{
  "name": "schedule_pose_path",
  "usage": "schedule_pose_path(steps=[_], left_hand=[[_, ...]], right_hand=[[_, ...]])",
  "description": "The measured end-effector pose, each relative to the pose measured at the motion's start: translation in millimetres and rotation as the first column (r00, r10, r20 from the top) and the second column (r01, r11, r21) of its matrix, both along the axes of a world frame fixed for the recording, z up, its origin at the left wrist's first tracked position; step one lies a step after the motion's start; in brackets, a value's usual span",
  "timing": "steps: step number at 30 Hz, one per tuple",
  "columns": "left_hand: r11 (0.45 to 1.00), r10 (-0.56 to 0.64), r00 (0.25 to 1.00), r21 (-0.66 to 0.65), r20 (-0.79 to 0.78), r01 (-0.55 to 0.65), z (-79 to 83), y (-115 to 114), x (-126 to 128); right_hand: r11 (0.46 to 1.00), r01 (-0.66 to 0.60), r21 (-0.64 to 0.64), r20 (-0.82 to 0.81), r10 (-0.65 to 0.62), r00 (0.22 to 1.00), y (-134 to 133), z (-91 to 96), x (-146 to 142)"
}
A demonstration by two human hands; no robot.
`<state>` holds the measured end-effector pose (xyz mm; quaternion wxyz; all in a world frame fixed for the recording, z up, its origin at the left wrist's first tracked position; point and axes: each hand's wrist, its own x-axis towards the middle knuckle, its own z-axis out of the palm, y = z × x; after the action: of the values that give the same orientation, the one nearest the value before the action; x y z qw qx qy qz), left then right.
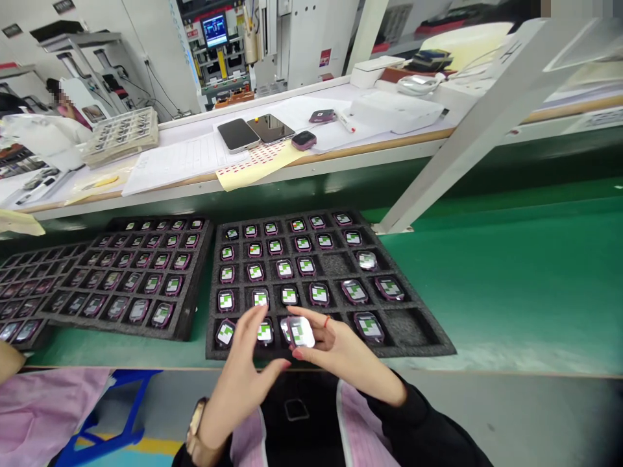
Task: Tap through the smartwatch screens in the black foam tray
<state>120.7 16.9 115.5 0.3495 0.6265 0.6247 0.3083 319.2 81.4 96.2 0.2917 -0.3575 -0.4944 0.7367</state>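
Observation:
My right hand [335, 347] grips a small purple-edged watch body [300, 331] whose screen shows a green and white pattern, held just above the near edge of a black foam tray [428, 337]. My left hand [246, 366] is raised beside it, fingers stretched out and apart, holding nothing, its fingertips close to the watch body. The tray's cells hold several more watch bodies [354, 290] with the same lit screens; a few cells on its right side are bare.
A second black foam tray [192, 305] of dark-screened watch bodies lies to the left, with a third tray [29, 259] beyond it, all on a green belt [511, 279]. The shelf behind carries two phones [253, 131], papers and white boxes. A slanted white post [467, 130] rises at right.

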Motion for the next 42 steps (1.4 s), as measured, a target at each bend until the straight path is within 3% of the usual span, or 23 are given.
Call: schedule_pose_path(steps=[3,5,10,13,21,25,29,32,36,42], left_hand=[[0.985,0.158,0.968,-0.031,-0.196,-0.168,1.4,-2,-29],[0.972,0.191,0.928,-0.067,-0.32,-0.223,-1.7,-4,-43],[0.977,0.152,0.85,-0.051,-0.504,-0.206,-12.0,-5,-47],[0.987,0.139,0.834,0.004,-0.535,-0.162,-10.9,-2,-45],[0.975,-0.005,0.977,-0.218,-0.214,-0.043,12.5,1,-64],[0.963,-0.045,0.995,-0.267,-0.089,0.02,18.2,6,-74],[0.929,-0.075,0.994,-0.367,-0.074,0.043,20.8,16,-80],[0.923,-0.031,0.998,-0.385,-0.045,0.011,20.2,22,-82],[0.931,0.108,0.985,-0.362,0.136,-0.052,19.2,26,-77],[0.933,0.286,0.856,-0.33,0.431,-0.146,18.4,37,-49]], right_hand=[[0.994,0.075,0.074,0.141,-0.084,0.986,0,-2.2,6],[0.984,0.123,0.133,0.211,-0.149,0.966,-1,-5.0,9],[0.964,0.168,0.206,0.264,-0.22,0.939,-2,-7.6,11],[0.962,0.164,0.219,0.269,-0.221,0.937,-1,-5.9,12],[0.966,0.161,0.202,0.239,-0.208,0.948,0,-7.6,21],[0.967,0.163,0.196,0.222,-0.206,0.953,0,-11.4,22],[0.97,0.152,0.191,0.213,-0.192,0.958,0,-13.6,21],[0.971,0.164,0.172,0.209,-0.199,0.958,1,-13.9,22],[0.975,0.189,0.119,0.155,-0.206,0.966,5,-15.4,22],[0.967,0.245,0.072,-0.04,-0.242,0.969,19,-16.9,19]])
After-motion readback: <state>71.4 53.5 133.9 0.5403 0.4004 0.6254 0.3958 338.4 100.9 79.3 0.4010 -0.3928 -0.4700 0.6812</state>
